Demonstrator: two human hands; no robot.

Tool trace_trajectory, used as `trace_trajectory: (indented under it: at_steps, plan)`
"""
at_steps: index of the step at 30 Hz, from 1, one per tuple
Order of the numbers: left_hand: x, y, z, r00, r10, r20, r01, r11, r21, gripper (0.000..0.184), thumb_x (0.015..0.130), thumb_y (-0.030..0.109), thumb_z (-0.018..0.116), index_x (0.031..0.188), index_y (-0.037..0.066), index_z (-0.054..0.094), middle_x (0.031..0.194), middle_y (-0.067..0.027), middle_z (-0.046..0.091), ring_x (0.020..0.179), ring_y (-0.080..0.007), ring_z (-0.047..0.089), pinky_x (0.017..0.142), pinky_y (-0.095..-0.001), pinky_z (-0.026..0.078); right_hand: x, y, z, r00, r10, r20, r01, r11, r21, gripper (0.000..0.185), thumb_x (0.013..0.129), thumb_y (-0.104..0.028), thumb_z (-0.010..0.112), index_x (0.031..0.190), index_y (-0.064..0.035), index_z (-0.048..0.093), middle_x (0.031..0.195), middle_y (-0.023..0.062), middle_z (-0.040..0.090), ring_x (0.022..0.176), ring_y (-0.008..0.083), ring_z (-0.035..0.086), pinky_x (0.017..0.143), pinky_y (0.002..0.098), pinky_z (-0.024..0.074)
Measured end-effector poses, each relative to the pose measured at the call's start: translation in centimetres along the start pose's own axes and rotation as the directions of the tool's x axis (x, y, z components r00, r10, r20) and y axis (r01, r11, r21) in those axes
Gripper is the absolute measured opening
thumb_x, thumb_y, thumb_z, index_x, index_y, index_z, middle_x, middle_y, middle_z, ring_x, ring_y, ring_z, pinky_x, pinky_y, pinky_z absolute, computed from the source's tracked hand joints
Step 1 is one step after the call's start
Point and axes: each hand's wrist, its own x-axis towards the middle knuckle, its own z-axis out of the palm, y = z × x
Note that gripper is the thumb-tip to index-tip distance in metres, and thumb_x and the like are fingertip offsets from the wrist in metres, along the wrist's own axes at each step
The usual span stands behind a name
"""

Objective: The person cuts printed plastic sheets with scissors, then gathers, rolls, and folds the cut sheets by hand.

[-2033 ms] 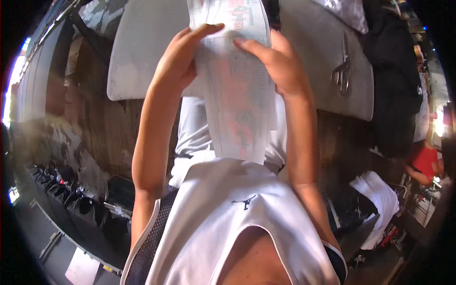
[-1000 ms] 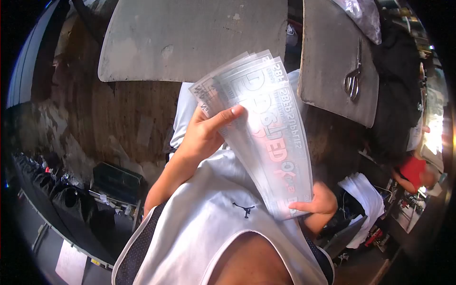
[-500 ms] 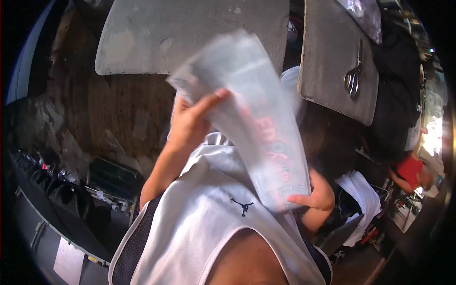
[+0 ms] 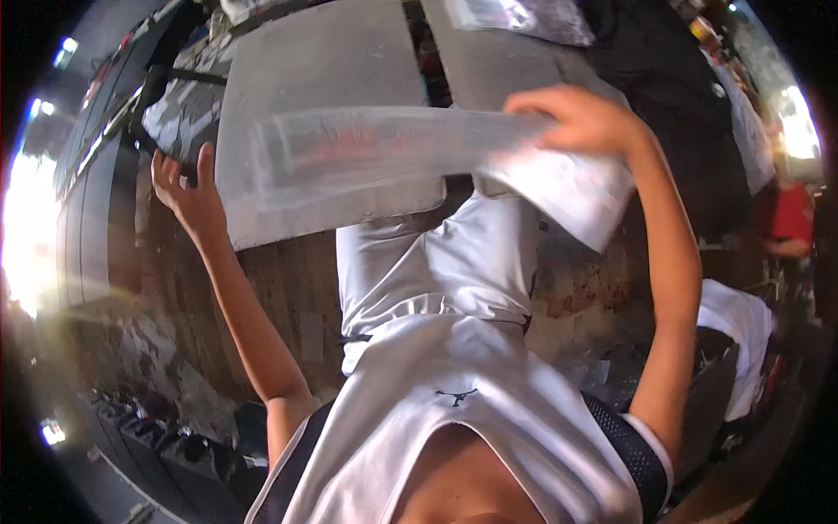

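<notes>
A long translucent plastic bag [image 4: 367, 148] with blurred red print stretches across in front of me above the grey boards. My right hand [image 4: 589, 122] is closed on its right end, thumb and fingers pinching it. Below that hand hangs a whiter printed flap [image 4: 572, 192]; whether it belongs to the same bag or to others in a stack, I cannot tell. My left hand [image 4: 188, 196] is off to the left, fingers spread and holding nothing, apart from the bag's left end.
Two grey boards [image 4: 323, 65] lie ahead with a gap between them. A clear plastic packet [image 4: 524, 17] rests at the far end of the right board, beside black cloth [image 4: 655, 65]. A person in red [image 4: 793, 214] is at far right, above white cloth [image 4: 738, 336].
My left hand has let go of the bag and moved out to the left. My right hand has swung up and forward, and the bag now extends sideways. The view has shifted.
</notes>
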Motion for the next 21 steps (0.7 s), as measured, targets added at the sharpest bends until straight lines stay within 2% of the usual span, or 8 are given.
trace_trajectory:
  at_steps: [1, 3, 9, 14, 16, 17, 19, 21]
  plan:
    - [1.0, 1.7, 0.8, 0.975, 0.214, 0.051, -0.219, 0.921, 0.321, 0.057, 0.094, 0.025, 0.078, 0.139, 0.0, 0.055, 0.141, -0.0238, 0.057, 0.125, -0.0294, 0.06, 0.107, -0.0397, 0.047, 1.9, 0.7, -0.9, 0.998, -0.009, 0.067, 0.015, 0.997, -0.08, 0.054, 0.077, -0.011, 0.075, 0.129, -0.0018, 0.062, 0.119, 0.0153, 0.071, 0.11, 0.0287, 0.067, 0.096, 0.0387, 0.0505]
    - [0.6, 8.3, 4.1, 0.793, 0.319, 0.519, -0.332, 0.941, -0.071, 0.07, 0.086, 0.028, 0.084, 0.147, 0.01, 0.054, 0.148, -0.0193, 0.054, 0.138, -0.0346, 0.05, 0.115, -0.0439, 0.041, 5.4, 2.8, -1.3, 0.989, -0.018, 0.147, 0.052, 0.97, -0.236, 0.055, 0.077, -0.011, 0.074, 0.13, -0.0028, 0.062, 0.121, 0.0169, 0.071, 0.111, 0.0334, 0.067, 0.096, 0.041, 0.0508]
    - [-0.1, 14.8, 17.0, -0.104, 0.452, 0.886, -0.319, 0.829, -0.46, 0.077, 0.08, 0.04, 0.086, 0.143, 0.006, 0.059, 0.127, -0.0203, 0.07, 0.12, -0.0357, 0.066, 0.106, -0.0421, 0.05, 5.9, -4.7, -5.1, 0.973, 0.064, 0.223, 0.049, 0.881, -0.47, 0.056, 0.077, -0.008, 0.074, 0.132, -0.0043, 0.062, 0.122, 0.0178, 0.07, 0.114, 0.0367, 0.065, 0.095, 0.0453, 0.0512]
    - [1.5, 16.1, 18.5, -0.112, 0.279, 0.954, -0.058, 0.956, -0.286, 0.076, 0.083, 0.057, 0.081, 0.124, -0.005, 0.069, 0.113, -0.0195, 0.074, 0.099, -0.0272, 0.071, 0.09, -0.0392, 0.054, 1.6, -2.9, -6.4, 0.754, -0.421, -0.504, -0.217, 0.564, -0.797, 0.044, 0.08, -0.006, 0.075, 0.124, -0.0077, 0.066, 0.113, 0.0132, 0.07, 0.1, 0.0325, 0.067, 0.084, 0.0432, 0.0523]
    - [1.5, 14.0, 19.0, -0.046, 0.216, 0.975, -0.157, 0.963, -0.22, 0.077, 0.082, 0.058, 0.082, 0.122, -0.007, 0.069, 0.11, -0.0187, 0.074, 0.097, -0.0261, 0.071, 0.089, -0.0387, 0.054, -0.1, -4.5, -3.5, 0.132, -0.494, -0.859, -0.313, 0.802, -0.51, 0.025, 0.081, -0.011, 0.077, 0.103, -0.008, 0.064, 0.088, 0.0102, 0.062, 0.086, 0.0303, 0.065, 0.074, 0.0458, 0.0511]
    - [1.5, 12.8, 19.4, 0.025, 0.143, 0.989, -0.245, 0.961, -0.132, 0.078, 0.081, 0.059, 0.083, 0.12, -0.008, 0.069, 0.108, -0.0179, 0.074, 0.095, -0.025, 0.07, 0.087, -0.0381, 0.054, -0.2, -5.1, 0.3, 0.136, -0.173, -0.975, -0.209, 0.957, -0.199, 0.021, 0.088, -0.017, 0.078, 0.098, -0.0076, 0.062, 0.083, 0.006, 0.062, 0.079, 0.0226, 0.063, 0.07, 0.0394, 0.0504]
    - [0.5, 10.8, 19.6, -0.131, 0.12, 0.984, 0.207, 0.974, -0.091, 0.071, 0.082, 0.048, 0.087, 0.123, -0.007, 0.068, 0.111, -0.017, 0.074, 0.099, -0.0242, 0.071, 0.089, -0.0379, 0.056, 2.2, -1.5, 7.2, 0.361, 0.331, -0.872, 0.167, 0.897, 0.41, 0.034, 0.096, -0.036, 0.076, 0.089, -0.0062, 0.061, 0.075, 0.0019, 0.066, 0.067, 0.0104, 0.062, 0.062, 0.0321, 0.0507]
    - [-0.9, 9.3, 19.2, -0.172, 0.046, 0.984, 0.597, 0.8, 0.067, 0.064, 0.085, 0.032, 0.087, 0.129, -0.008, 0.063, 0.116, -0.0149, 0.072, 0.103, -0.0232, 0.07, 0.093, -0.0379, 0.057, 4.6, -0.4, 11.3, 0.535, 0.572, -0.621, -0.061, 0.76, 0.647, 0.049, 0.098, -0.053, 0.068, 0.103, -0.0039, 0.069, 0.086, 0.0053, 0.072, 0.077, 0.0129, 0.07, 0.069, 0.0294, 0.0562]
